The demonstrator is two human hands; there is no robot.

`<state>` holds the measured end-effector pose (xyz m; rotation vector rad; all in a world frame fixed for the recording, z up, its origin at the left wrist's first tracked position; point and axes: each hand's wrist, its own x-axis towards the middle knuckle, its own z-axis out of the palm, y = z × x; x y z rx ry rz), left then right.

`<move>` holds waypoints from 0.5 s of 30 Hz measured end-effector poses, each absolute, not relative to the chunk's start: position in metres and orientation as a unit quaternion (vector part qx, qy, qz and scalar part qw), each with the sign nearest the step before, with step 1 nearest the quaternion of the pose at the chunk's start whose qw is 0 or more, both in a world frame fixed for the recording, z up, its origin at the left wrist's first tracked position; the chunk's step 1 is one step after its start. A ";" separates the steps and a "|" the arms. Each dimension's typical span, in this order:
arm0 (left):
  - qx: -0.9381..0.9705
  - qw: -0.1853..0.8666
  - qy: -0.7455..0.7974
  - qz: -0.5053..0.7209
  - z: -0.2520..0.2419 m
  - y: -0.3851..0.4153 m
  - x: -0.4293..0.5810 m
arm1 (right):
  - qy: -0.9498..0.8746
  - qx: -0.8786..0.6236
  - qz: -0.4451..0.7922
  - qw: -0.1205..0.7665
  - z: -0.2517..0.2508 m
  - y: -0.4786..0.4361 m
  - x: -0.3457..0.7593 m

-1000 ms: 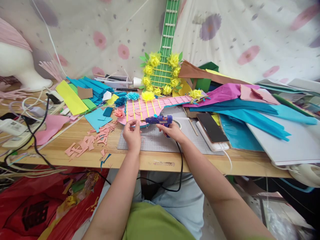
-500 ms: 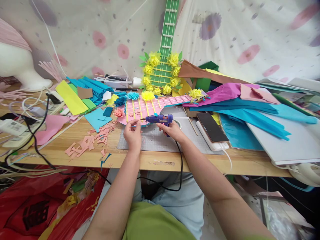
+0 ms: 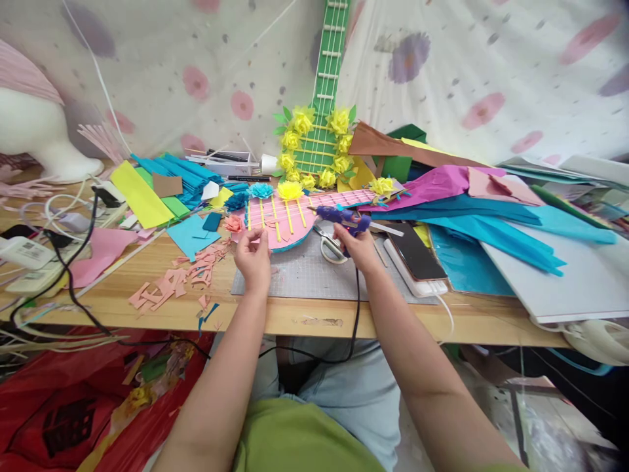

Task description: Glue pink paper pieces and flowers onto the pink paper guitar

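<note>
A purple hot glue gun [image 3: 341, 219] is gripped in my right hand [image 3: 358, 244], its nozzle pointing left over the pink paper guitar [image 3: 289, 226]. A clear glue stick juts from its back end. Close to the guitar's lower left edge, my left hand [image 3: 254, 259] has its fingertips pinched together; what they hold, if anything, is too small to make out. Yellow strips cross the guitar body, with a blue flower [image 3: 260, 190], a yellow flower [image 3: 290, 190] and a coral flower [image 3: 234, 224] along its rim. Scissors [image 3: 330, 248] lie on the cutting mat [image 3: 304, 278] beside my right hand.
A green paper guitar [image 3: 314, 147] with yellow flowers leans at the back. Pink scraps [image 3: 170, 282] and coloured paper lie left. At right are a phone [image 3: 417, 252] on a white power strip and blue crepe paper [image 3: 515, 239]. The glue gun's black cord [image 3: 354, 321] hangs over the table edge.
My right hand has swung the glue gun right and away from my left hand, exposing the scissors. My left hand has shifted slightly left, still pinched.
</note>
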<state>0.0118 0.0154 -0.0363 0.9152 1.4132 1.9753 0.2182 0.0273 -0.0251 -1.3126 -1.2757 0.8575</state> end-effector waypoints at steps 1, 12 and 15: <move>0.337 0.262 0.512 0.745 -0.031 0.020 0.006 | -0.529 -0.571 0.324 0.538 -0.025 0.029 0.229; 0.348 0.258 0.531 0.728 0.024 0.053 -0.057 | -0.541 -0.744 0.195 0.341 -0.043 0.062 0.267; 0.349 0.267 0.546 0.713 0.025 0.057 -0.074 | -0.548 -0.764 0.167 0.298 -0.043 0.072 0.260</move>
